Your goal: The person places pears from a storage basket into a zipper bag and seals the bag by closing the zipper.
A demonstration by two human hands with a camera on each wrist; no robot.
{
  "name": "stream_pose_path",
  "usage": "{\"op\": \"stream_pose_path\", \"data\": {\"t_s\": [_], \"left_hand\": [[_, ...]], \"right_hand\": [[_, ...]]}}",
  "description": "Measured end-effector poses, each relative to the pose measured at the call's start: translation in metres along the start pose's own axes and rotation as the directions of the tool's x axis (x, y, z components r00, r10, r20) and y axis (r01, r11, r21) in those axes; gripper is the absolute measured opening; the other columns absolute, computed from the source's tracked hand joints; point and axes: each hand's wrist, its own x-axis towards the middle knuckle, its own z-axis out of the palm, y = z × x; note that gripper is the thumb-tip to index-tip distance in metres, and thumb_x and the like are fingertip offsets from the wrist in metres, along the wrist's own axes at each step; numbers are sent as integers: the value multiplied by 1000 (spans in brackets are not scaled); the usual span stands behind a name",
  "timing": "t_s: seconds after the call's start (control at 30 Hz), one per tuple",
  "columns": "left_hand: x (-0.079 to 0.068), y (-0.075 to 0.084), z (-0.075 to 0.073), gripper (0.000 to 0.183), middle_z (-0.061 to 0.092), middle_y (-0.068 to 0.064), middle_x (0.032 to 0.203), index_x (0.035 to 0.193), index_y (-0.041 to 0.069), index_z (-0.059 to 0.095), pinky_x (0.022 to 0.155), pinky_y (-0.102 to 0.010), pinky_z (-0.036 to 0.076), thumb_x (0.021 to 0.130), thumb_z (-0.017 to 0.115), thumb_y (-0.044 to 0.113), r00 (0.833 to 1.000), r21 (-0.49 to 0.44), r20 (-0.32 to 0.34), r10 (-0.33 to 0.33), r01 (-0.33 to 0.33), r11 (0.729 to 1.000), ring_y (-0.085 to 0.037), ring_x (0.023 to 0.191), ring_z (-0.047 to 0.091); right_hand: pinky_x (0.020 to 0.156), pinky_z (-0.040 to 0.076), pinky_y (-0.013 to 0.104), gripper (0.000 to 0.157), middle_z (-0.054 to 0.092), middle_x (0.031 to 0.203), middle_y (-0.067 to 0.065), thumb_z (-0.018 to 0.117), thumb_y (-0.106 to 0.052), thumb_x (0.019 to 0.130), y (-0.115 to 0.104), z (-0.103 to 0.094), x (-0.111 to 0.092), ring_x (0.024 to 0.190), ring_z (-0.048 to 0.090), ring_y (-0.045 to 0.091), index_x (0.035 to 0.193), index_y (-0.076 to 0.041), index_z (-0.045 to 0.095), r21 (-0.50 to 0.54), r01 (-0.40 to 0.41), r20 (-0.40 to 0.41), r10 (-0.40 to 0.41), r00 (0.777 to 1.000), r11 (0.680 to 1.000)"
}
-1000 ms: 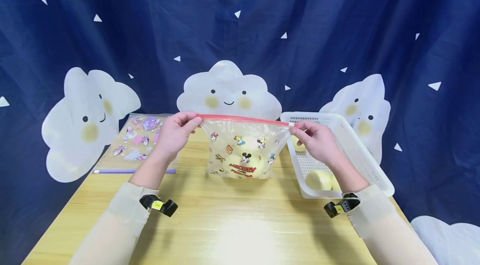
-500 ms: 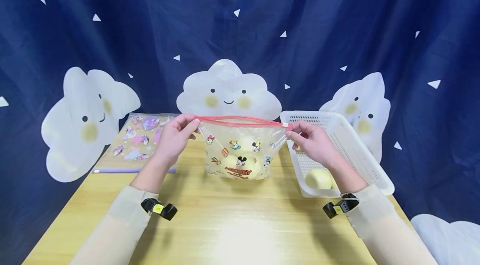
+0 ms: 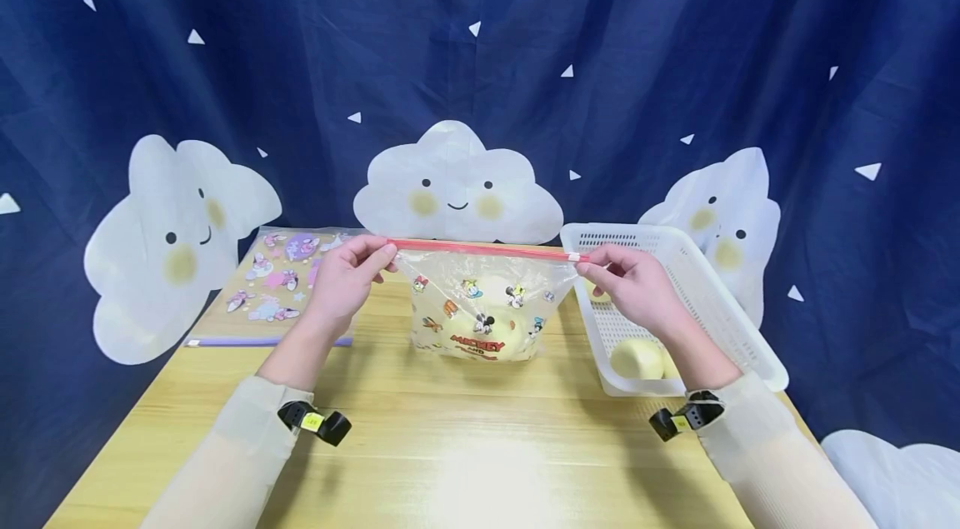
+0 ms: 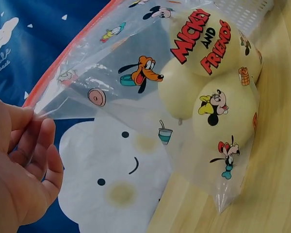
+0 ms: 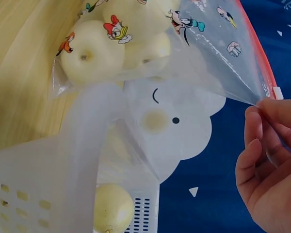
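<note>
A clear zip bag (image 3: 480, 304) with cartoon prints and a red zip strip stands on the table, mouth up. Inside it sit several round, pale yellow fruits (image 4: 223, 107), with small stem ends showing in the wrist views. My left hand (image 3: 351, 279) pinches the left end of the red strip between thumb and fingers. At the other end, my right hand (image 3: 632, 283) pinches the corner beside the white slider (image 3: 573, 257). The strip is stretched nearly straight between both hands.
A white perforated basket (image 3: 705, 279) stands right of the bag, holding more pale yellow fruits (image 3: 637, 358). To the left lies a flat clear bag (image 3: 262, 287) with purple prints and a purple zip strip. A dark blue curtain (image 3: 465, 54) hangs behind the wooden table (image 3: 375, 429).
Half a second ago the bag's mouth gaped slightly; now its red edges lie close together. Both hands have sunk a little and kept their pinch on the corners.
</note>
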Motion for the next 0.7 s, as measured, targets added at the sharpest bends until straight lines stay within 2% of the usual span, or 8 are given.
{"op": "stream_pose_path", "data": {"t_s": [0.17, 0.27, 0.37, 0.47, 0.53, 0.63, 0.7], "left_hand": [[-1, 0, -2, 23, 72, 17, 83, 119, -6, 74, 74, -22, 54, 108, 70, 14, 1000, 33, -4, 0, 0, 999, -2, 82, 69], [-4, 4, -3, 27, 74, 12, 90, 123, -5, 74, 77, -20, 53, 108, 70, 17, 999, 155, -7, 38, -36, 987, -3, 88, 67], [-5, 15, 1, 30, 74, 0, 110, 131, 2, 73, 88, -25, 51, 106, 71, 18, 991, 303, -22, 136, -123, 945, -11, 105, 64], [-5, 32, 14, 37, 68, -11, 131, 137, 8, 71, 104, -39, 47, 100, 74, 17, 964, 408, -10, 267, -240, 881, -24, 126, 58], [-5, 44, 27, 38, 67, -13, 135, 134, 9, 74, 111, -48, 43, 97, 77, 17, 937, 459, 34, 346, -323, 828, -31, 132, 56], [-1, 61, 50, 32, 72, -13, 128, 126, 9, 79, 112, -53, 44, 95, 79, 17, 890, 497, 160, 427, -447, 744, -34, 127, 59], [2, 69, 67, 29, 74, -11, 122, 124, 9, 81, 109, -51, 48, 96, 79, 18, 864, 487, 251, 437, -502, 714, -32, 121, 63]], "right_hand": [[66, 57, 29, 20, 75, 107, 15, 75, -28, 106, -1, 0, 0, 79, 70, 19, 112, -9, 81, 29, -11, 2, 11, 1000, 1000], [67, 58, 29, 21, 76, 105, 11, 76, -28, 106, -3, 1, 0, 78, 70, 17, 113, -8, 81, 43, -10, 3, 10, 1000, 999], [69, 58, 29, 22, 76, 102, 6, 76, -28, 105, -5, 2, 0, 77, 70, 18, 114, -8, 81, 43, 0, -3, 0, 1000, 999], [67, 57, 28, 22, 75, 99, 4, 76, -29, 105, -7, 3, 1, 77, 71, 20, 113, -9, 81, 39, 2, -9, -2, 1000, 999], [66, 56, 29, 22, 74, 98, 4, 76, -29, 106, -7, 4, 1, 77, 71, 20, 113, -9, 81, 38, 1, -11, 0, 1000, 999], [63, 54, 28, 22, 72, 98, 8, 77, -29, 105, -8, 4, 1, 77, 70, 19, 111, -9, 80, 43, -3, -12, 3, 1000, 999], [62, 53, 28, 20, 72, 99, 12, 77, -27, 105, -9, 5, 1, 76, 69, 18, 111, -8, 81, 52, 0, -15, 1, 1000, 999]]}}
